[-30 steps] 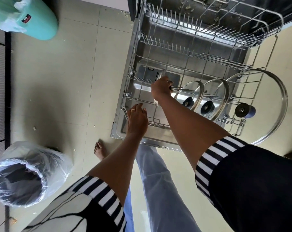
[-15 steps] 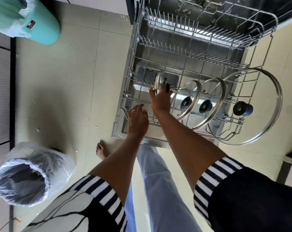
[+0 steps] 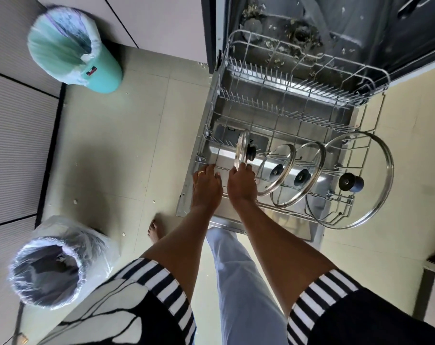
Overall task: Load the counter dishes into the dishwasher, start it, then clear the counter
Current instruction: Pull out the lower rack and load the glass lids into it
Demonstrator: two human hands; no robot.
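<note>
Right hand [image 3: 241,185] slid lower — pinches small lid [image 3: 241,149]; left hand [image 3: 206,188] relaxed on rack [image 3: 283,115].

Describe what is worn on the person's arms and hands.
Short sleeves end in black-and-white striped cuffs: the left sleeve is white with black lines, the right sleeve black. The left hand wears a gold ring; the right hand, no glove.

Bright daylight, glare on the dishwasher rack [image 3: 298,95], soft floor shadows, wide-angle bending at edges
</note>
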